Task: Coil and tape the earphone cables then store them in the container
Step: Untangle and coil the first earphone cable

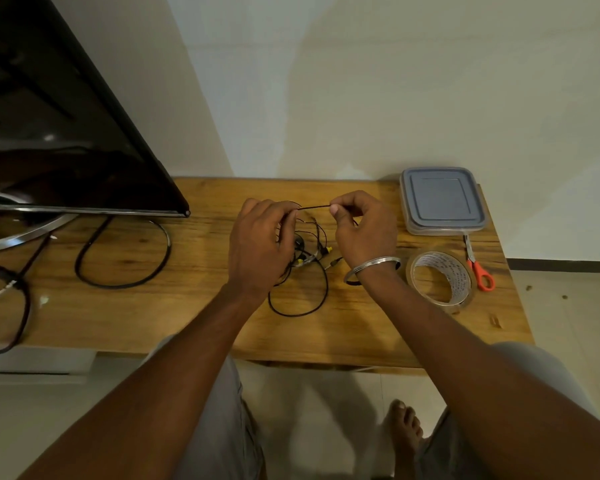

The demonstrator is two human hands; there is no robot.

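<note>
A tangle of thin black earphone cable (305, 268) with yellow-tipped plugs lies on the wooden table (187, 306). My left hand (260, 244) holds loops of it in curled fingers. My right hand (364, 230) pinches the cable between thumb and fingers, and a short taut stretch runs between both hands above the table. A roll of clear tape (440, 275) lies to the right of my right wrist. The lidded grey plastic container (442, 200) stands at the table's far right corner.
Orange-handled scissors (477, 261) lie between the container and the tape. A black TV screen (59, 133) on a metal stand fills the left, with thick black cables (125, 268) looping over the table. The table's near edge runs above my knees.
</note>
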